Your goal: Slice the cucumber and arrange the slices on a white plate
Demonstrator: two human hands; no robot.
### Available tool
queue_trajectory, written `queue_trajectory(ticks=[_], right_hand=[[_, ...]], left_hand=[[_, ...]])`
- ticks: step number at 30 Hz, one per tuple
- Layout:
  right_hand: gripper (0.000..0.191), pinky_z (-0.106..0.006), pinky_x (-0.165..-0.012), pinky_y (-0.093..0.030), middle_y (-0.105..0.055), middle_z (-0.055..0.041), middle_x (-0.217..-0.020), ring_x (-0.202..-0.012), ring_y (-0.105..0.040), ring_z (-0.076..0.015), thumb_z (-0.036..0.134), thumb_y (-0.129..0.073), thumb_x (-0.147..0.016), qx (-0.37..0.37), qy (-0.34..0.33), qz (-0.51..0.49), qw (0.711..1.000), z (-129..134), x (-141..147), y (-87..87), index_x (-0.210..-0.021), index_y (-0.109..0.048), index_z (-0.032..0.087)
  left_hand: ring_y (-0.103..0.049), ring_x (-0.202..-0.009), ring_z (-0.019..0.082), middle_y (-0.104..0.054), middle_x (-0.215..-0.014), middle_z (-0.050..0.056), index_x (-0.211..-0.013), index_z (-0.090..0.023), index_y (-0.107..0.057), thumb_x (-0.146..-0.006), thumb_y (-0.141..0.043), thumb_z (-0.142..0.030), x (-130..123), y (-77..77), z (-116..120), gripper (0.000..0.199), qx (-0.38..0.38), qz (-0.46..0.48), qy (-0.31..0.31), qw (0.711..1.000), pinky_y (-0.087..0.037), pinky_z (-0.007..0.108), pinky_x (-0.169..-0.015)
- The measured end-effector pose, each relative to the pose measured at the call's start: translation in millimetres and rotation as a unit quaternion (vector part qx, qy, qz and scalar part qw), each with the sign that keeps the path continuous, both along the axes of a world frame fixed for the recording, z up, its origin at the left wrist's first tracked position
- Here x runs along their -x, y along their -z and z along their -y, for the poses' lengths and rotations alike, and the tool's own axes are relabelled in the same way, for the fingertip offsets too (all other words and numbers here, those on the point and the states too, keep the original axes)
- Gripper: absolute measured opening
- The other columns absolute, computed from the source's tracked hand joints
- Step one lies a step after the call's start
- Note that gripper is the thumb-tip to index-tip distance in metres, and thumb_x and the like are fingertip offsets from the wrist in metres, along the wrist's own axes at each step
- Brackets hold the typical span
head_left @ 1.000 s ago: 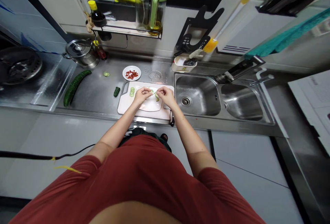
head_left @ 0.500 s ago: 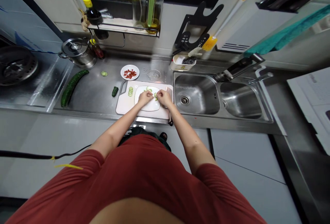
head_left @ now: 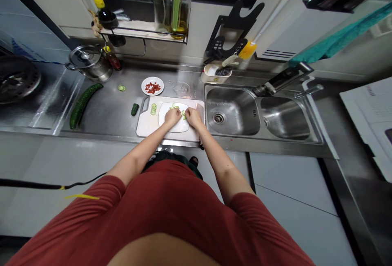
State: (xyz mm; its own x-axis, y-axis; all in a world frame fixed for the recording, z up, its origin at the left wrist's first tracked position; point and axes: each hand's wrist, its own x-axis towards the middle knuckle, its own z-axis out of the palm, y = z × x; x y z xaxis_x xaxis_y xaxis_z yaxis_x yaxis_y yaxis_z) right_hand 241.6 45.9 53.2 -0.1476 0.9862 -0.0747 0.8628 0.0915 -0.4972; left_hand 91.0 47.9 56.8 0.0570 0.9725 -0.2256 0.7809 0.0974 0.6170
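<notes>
Cucumber slices [head_left: 175,105] on white plate [head_left: 175,127]

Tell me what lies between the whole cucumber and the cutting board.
In the head view, a cucumber end lies on the steel counter between the whole cucumber and the cutting board.

Steel counter [head_left: 107,112] — cutting board [head_left: 146,129], cucumber [head_left: 81,106], small chili plate [head_left: 145,90]

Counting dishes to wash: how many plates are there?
2: a small plate of chili beyond the cutting board; a larger plate on it, under the left hand and right hand.
</notes>
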Motion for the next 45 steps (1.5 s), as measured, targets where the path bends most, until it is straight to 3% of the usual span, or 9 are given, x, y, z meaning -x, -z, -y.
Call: queue_trajectory(ticks=[6, 15, 30, 45], right_hand=[[0.025, -0.028, -0.077, -0.041, -0.064, -0.0097, -0.104, -0.094, -0.058, -0.0216, 0.021, -0.042, -0.090, 0.012, -0.010, 0.063, 0.998, 0, 2, 2.7, -0.104, -0.062, 0.019], [0.025, -0.030, -0.080, -0.041, -0.061, -0.0111, -0.106, -0.098, -0.055, -0.0228, 0.023, -0.043, -0.091, 0.015, -0.007, 0.098, 0.995, 1, 3, 1.8, -0.108, -0.062, 0.018], [0.023, -0.030, -0.076, -0.040, -0.061, -0.0099, -0.103, -0.093, -0.056, -0.0232, 0.025, -0.043, -0.091, 0.017, 0.068, 0.044, 0.997, 14, -9, -3.8, -0.103, -0.061, 0.019], [0.023, -0.029, -0.079, -0.042, -0.066, -0.0075, -0.096, -0.086, -0.057, -0.0206, 0.026, -0.040, -0.089, 0.019, 0.134, -0.024, 0.990, 15, -17, 2.8, -0.098, -0.061, 0.020]], left_hand=[[-0.061, -0.088, 0.020, -0.069, -0.093, 0.005, -0.092, -0.024, -0.064, -0.079, -0.057, -0.027, -4, 1.6, 1, 0.016, -0.006, -0.070, 0.016, 0.997, -0.043, 0.027, -0.075], [-0.060, -0.092, 0.020, -0.066, -0.097, 0.006, -0.100, -0.022, -0.064, -0.082, -0.056, -0.033, -2, 0.4, 6, 0.022, -0.030, -0.071, 0.043, 0.996, -0.044, 0.028, -0.079], [-0.057, -0.094, 0.020, -0.063, -0.102, 0.008, -0.100, -0.021, -0.066, -0.086, -0.051, -0.028, 0, 3.0, 8, 0.022, -0.064, -0.069, 0.052, 0.994, -0.044, 0.029, -0.081], [-0.057, -0.096, 0.019, -0.063, -0.106, 0.006, -0.103, -0.023, -0.066, -0.086, -0.050, -0.027, -2, 1.3, 7, 0.025, -0.055, -0.078, 0.061, 0.994, -0.044, 0.029, -0.082]])
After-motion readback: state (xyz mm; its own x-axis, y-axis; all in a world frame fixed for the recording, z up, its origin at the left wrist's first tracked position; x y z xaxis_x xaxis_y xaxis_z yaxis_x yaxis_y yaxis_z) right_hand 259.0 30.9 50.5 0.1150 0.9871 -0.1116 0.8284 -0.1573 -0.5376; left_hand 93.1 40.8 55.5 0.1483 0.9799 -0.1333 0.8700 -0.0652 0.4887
